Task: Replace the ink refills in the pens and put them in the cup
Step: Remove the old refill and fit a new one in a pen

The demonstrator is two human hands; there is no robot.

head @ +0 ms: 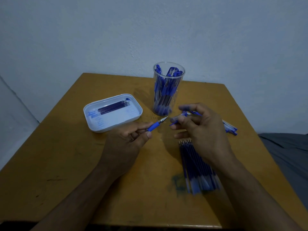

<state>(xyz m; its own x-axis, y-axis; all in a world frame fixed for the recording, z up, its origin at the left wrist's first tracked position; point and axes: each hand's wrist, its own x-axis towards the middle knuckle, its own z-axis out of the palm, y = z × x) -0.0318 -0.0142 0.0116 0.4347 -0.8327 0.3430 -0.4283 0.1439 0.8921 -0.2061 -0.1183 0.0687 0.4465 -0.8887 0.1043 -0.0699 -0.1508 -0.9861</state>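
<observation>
Two hands: both work above the middle of the tabletop (66,164), each holding a part of one dismantled pen.
White tray (93,125): far left; several dark used refills (113,106) lie inside, tips toward the far right.
Left hand (123,144): its grip pinches the blue-sleeved front section (154,126) between thumb and fingers, low on the rubber sleeve.
Front section axis: slanted from near left up to far right; the metal tip points at the right hand, just short of it.
Key relation: the part in the right hand lies just right of that tip, the two apart by a small gap; bringing them together looks like a short move along the slanted axis.
Clear cup (168,90): far centre, upright, crowded with blue pens; both hands are near it, the right hand slightly nearer.
Right hand (200,127): its grip pinches a thin blue piece (173,123) at the fingertips, the other fingers loosely spread; a blurred pen barrel (195,112) shows behind them, and how it is held cannot be told.
Waiting pens (230,128): a few on the tabletop at far right, partly hidden by the right hand.
New refills (196,165): a fanned bundle near right, tips pointing far, partly under the right wrist.
Surface: worn ochre tabletop with a blue ink stain (178,181) near centre.
Room: dim, a plain pale wall (150,30) behind; grey cloth (286,147) at right.
</observation>
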